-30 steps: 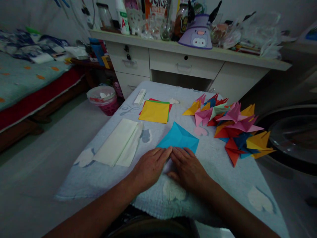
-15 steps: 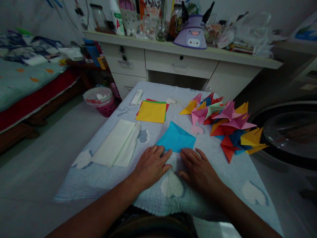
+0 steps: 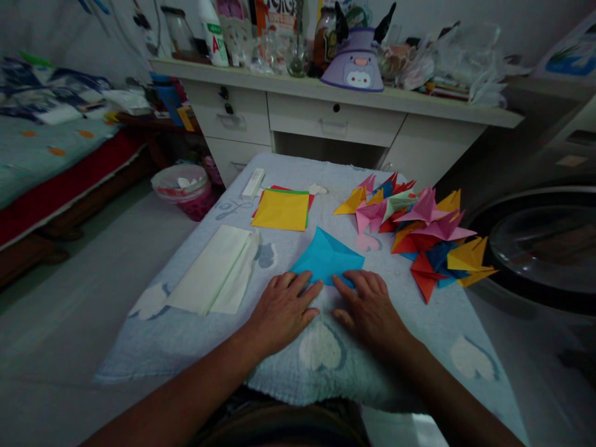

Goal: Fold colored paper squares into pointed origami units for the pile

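Parted since a second ago, when they met mid-edge: left hand (image 3: 282, 313) and right hand (image 3: 370, 307). Both flattish now, fingers outstretched, gripping nothing, tips on the near edge of blue paper (image 3: 330, 254), which lies on the cloth (image 3: 153, 347). Likely light, thin, crisp, quick to crease; best taken by its side corners. White sheet (image 3: 209, 270) to its left; folded-paper pile (image 3: 421, 242) right; yellow sheet (image 3: 280, 210) farther; drawers (image 3: 246, 115) beyond.

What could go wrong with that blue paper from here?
The blue paper lies on a fabric cloth, so creases pressed there might come out soft or uneven. The left hand and right hand touch its near edge; uneven pressure could skew it. A wide sweep of the right hand might knock the colorful folded papers.
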{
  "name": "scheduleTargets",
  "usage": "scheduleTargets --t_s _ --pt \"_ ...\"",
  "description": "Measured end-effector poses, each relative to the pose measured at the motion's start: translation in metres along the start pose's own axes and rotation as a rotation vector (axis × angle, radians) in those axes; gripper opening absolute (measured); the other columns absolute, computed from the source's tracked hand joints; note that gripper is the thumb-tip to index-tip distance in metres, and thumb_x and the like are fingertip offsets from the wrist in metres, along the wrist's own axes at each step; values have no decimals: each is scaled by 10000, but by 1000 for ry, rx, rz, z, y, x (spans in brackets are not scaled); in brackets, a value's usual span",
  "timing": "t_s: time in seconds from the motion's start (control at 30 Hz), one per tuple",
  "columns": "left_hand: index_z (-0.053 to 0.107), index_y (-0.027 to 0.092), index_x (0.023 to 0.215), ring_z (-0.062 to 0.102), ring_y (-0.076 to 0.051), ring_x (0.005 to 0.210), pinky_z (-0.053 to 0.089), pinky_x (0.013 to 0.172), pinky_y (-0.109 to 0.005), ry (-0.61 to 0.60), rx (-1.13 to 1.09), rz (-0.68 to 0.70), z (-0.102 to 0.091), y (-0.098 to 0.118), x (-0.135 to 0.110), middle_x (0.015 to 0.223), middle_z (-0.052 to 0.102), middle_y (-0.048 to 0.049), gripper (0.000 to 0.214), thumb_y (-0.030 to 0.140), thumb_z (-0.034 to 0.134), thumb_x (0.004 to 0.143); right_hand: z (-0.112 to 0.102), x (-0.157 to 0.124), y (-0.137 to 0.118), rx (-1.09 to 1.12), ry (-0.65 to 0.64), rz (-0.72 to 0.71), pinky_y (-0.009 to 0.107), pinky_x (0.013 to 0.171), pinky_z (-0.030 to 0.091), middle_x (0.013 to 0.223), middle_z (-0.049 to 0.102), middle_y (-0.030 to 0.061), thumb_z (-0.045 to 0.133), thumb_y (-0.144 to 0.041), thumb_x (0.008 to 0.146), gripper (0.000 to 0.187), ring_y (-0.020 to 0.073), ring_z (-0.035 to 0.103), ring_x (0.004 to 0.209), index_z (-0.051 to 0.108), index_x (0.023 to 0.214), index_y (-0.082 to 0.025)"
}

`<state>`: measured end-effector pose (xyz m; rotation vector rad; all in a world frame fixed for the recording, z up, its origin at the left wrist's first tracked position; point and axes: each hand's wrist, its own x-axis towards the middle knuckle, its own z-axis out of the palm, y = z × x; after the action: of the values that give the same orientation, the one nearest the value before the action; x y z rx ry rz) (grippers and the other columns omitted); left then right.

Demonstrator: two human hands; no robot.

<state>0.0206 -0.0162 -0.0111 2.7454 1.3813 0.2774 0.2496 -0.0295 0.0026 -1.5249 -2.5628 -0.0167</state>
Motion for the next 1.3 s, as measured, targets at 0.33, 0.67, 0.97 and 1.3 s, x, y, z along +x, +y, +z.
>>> scheduleTargets --t_s 0.33,0.67,0.97,1.3 --pt "419 305 1426 439 -291 1194 376 957 -455 -7 -8 -6 0 0 1 1517 411 -48 522 477 500 939 9 -6 3 1 -30 -35 586 1130 163 1495 461 51 464 -528 936 566 329 288 1415 450 1424 -241" --pt "438 305 1408 458 -288 1191 382 950 -451 -24 -13 -9 -3 0 0 1513 418 -46 512 469 519 930 11 -7 3 -11 -22 -40 574 1136 101 1515 432 25 469 -506 941 553 329 297 1402 433 1432 -254" --pt "479 169 1351 430 -242 1305 283 1113 -407 -17 -36 97 -4 6 11 1452 487 -87 446 365 487 950 8 -5 1 -9 -5 -24 555 1133 128 1491 468 17 490 -478 937 524 328 335 1367 477 1408 -250" --pt "441 241 1395 466 -270 1202 367 1016 -434 1 -90 49 -2 8 17 1346 538 -72 553 493 543 914 8 -6 1 -17 6 -28 559 1128 144 1454 512 30 526 -452 922 518 328 366 1334 490 1402 -261"
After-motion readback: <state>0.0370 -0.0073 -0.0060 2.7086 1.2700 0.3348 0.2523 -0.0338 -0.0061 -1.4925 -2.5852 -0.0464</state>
